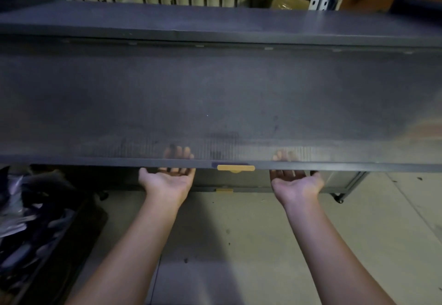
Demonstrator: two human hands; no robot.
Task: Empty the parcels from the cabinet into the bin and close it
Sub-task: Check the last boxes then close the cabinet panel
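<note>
A wide, dark, see-through cabinet door (215, 101) is spreading across nearly the whole view, swung up and outward, with its lower edge hanging toward the person. The grey cabinet (215, 21) behind it is showing its flat top above and part of its frame and a caster below at the right. A pale concrete floor (239, 233) is lying underneath. At the left a dark bin (79, 228) is standing on the floor beside the cabinet, holding a heap of grey and dark parcels (21, 209). The left hand (167, 180) and right hand (295, 181) are reaching palm-up under the door's lower edge, thumbs out to the sides, their uncurled fingers (178, 153) showing through the panel and pressing against its far side. A cardboard box (287, 0) is sitting behind the cabinet. A small yellow handle (235, 168) is sitting on the door's edge between the hands.
</note>
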